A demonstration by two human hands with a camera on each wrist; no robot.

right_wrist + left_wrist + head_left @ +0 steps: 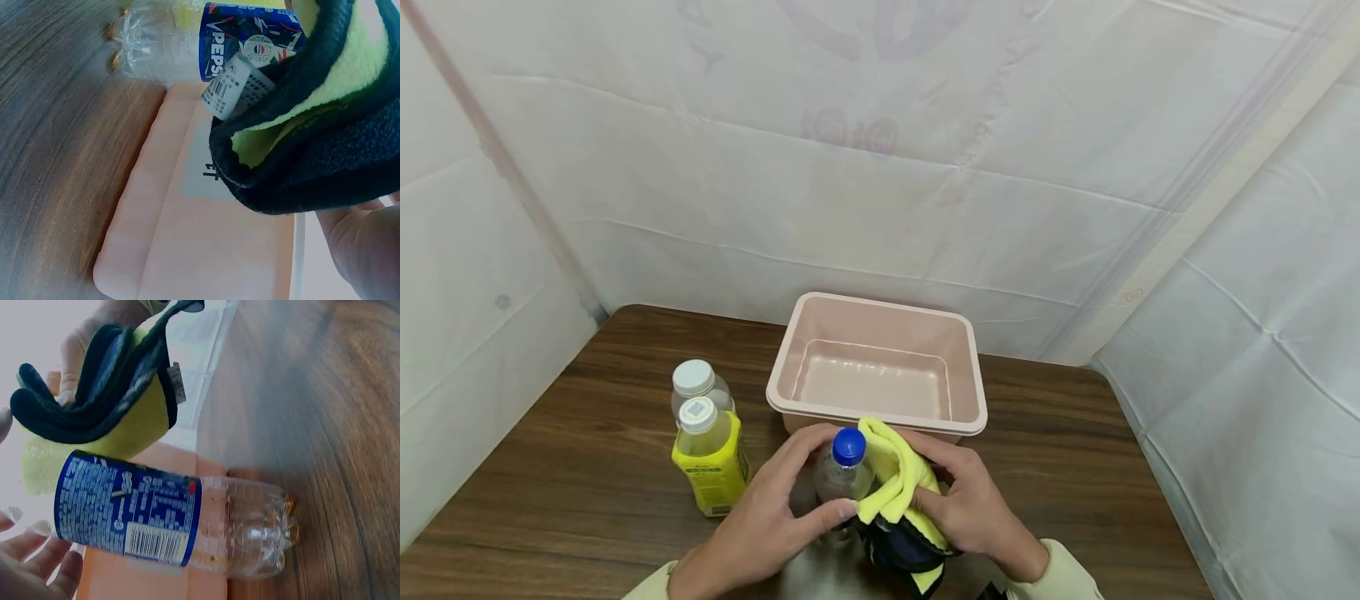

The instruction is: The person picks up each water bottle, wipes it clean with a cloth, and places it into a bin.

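Left grip: curled round the clear plastic, blue-capped bottle, upright before the pale-pink plastic tub.
Right grip: pinching the folded yellow-and-dark plush cloth beside the bottle.
Progress: both items in hand; work apparently unfinished.

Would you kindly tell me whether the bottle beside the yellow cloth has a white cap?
No, the head view shows a blue cap on that bottle.
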